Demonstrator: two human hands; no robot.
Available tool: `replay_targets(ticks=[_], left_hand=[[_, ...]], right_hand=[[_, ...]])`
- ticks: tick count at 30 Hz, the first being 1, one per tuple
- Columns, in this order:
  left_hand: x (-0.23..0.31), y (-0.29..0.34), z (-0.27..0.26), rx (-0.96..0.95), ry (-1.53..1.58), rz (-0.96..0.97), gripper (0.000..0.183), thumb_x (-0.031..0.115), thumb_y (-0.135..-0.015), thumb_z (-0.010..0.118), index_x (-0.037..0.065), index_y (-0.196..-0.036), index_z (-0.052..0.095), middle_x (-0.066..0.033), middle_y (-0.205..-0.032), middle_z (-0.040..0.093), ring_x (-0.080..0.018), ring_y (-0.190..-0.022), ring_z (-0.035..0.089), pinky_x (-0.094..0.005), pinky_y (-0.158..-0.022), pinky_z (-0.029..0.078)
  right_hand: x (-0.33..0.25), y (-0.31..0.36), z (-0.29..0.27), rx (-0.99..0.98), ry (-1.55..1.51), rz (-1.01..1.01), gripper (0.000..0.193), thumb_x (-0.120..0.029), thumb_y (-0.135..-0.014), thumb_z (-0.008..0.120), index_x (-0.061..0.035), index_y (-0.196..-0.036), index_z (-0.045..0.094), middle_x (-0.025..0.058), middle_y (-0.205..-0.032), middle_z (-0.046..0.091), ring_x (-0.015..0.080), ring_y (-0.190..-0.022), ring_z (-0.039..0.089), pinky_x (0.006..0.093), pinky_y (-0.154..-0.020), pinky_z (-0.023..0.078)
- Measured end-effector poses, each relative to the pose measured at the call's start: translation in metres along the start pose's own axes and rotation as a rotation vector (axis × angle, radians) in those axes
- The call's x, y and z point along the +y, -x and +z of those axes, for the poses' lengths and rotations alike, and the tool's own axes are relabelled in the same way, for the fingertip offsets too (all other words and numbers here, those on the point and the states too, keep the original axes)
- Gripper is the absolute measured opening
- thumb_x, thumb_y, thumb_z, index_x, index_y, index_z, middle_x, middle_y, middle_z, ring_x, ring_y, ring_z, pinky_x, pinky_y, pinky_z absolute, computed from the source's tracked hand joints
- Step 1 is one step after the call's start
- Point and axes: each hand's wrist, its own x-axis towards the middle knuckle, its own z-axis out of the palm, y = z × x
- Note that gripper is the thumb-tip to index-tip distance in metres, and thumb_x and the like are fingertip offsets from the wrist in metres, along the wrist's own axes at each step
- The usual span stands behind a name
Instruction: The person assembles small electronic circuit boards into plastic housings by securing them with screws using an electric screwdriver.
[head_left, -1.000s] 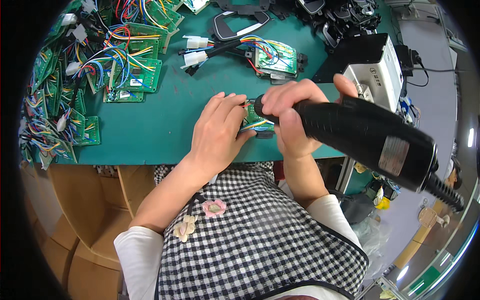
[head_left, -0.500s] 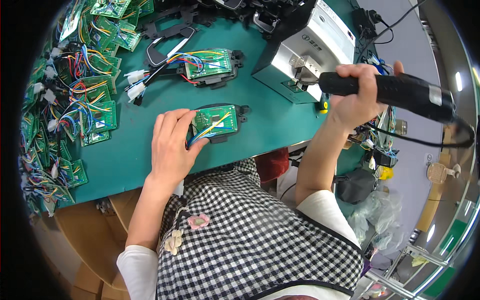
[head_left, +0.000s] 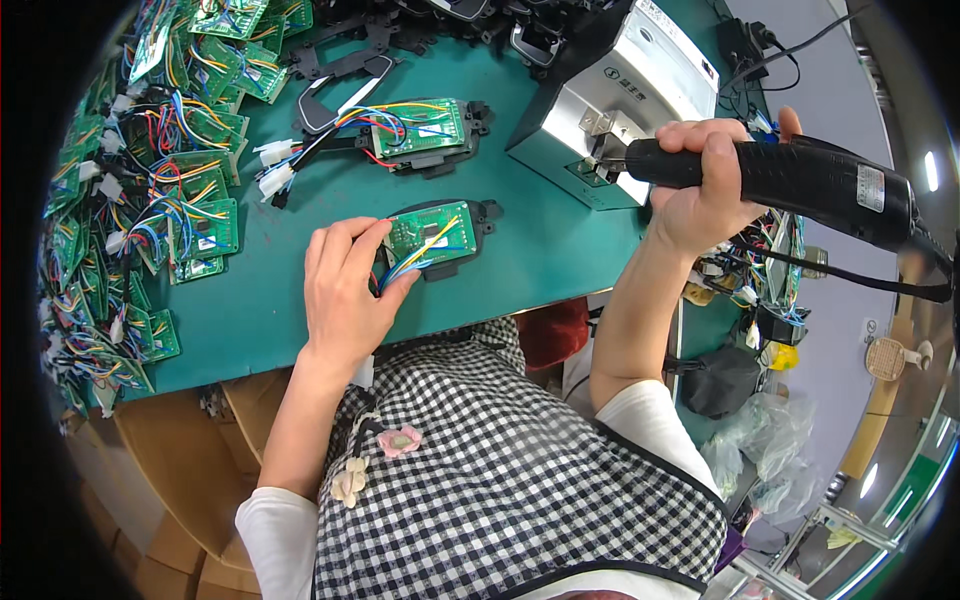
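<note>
My left hand (head_left: 345, 285) grips the left edge of a green circuit board (head_left: 450, 230), fingertips at the top and thumb below by its coloured wires. That board lies on a black plastic housing (head_left: 488, 212) on the green table. In my right hand (head_left: 705, 195) is a black electric screwdriver (head_left: 825, 185), held level with its cable trailing right. The driver's tip is at the outlet of a silver and black screw feeder (head_left: 660, 75); whether it touches a screw is too small to tell. Beyond the left hand lies another wired board (head_left: 420, 128) in a housing.
Several wired green boards (head_left: 200, 230) are heaped along the left of the table (head_left: 300, 355). Black plastic frames (head_left: 345, 90) lie at the back. A power adapter (head_left: 745, 45) sits behind the feeder. More wiring and plastic bags (head_left: 770, 440) are at the right.
The screwdriver has shifted slightly left, its tip closer in at the feeder outlet. My left hand keeps its hold on the circuit board, which has hardly moved.
</note>
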Motion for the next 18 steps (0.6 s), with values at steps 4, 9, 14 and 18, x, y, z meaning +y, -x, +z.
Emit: replay_targets(ticks=[4, 9, 14, 18], left_hand=[[0.000, 0.000, -0.004, 0.016, -0.026, 0.013, 0.050, 0.006, -0.057, 0.076, 0.003, -0.103, 0.058, -0.0095, -0.100, 0.055, -0.0277, -0.091, 0.051, -0.0352, -0.078, 0.042], [-0.005, 0.002, -0.003, 0.072, -0.039, 0.017, 0.050, 0.006, -0.056, 0.077, 0.003, -0.102, 0.058, -0.0088, -0.100, 0.056, -0.0275, -0.091, 0.051, -0.0354, -0.078, 0.042], [-0.010, -0.003, 0.000, 0.076, 0.029, 0.024, 0.049, 0.007, -0.054, 0.077, 0.002, -0.099, 0.060, -0.0087, -0.096, 0.057, -0.0267, -0.087, 0.052, -0.0358, -0.077, 0.043], [-0.011, -0.001, 0.004, 0.082, 0.045, 0.046, 0.055, 0.009, -0.053, 0.079, 0.003, -0.103, 0.058, -0.0087, -0.095, 0.056, -0.0271, -0.088, 0.052, -0.0363, -0.076, 0.042]], right_hand=[[0.006, -0.005, -0.006, -0.212, -0.136, 0.095, 0.065, 0.002, -0.073, 0.055, 0.0080, -0.126, 0.018, 0.0097, -0.060, 0.055, 0.0168, -0.052, 0.056, 0.0288, -0.061, 0.049], [0.001, -0.003, -0.002, -0.321, -0.142, 0.153, 0.067, -0.002, -0.075, 0.053, 0.0095, -0.128, 0.014, 0.0116, -0.061, 0.055, 0.0190, -0.054, 0.055, 0.0325, -0.060, 0.048], [-0.014, 0.048, 0.029, -0.183, -0.373, 0.188, 0.074, -0.008, -0.080, 0.052, -0.0079, -0.138, 0.005, 0.0107, -0.065, 0.050, 0.0199, -0.051, 0.051, 0.0374, -0.053, 0.047], [-0.017, 0.084, 0.082, -0.244, -0.295, 0.194, 0.072, -0.015, -0.082, 0.051, -0.0150, -0.139, 0.007, 0.0084, -0.068, 0.048, 0.0188, -0.054, 0.050, 0.0377, -0.053, 0.045]])
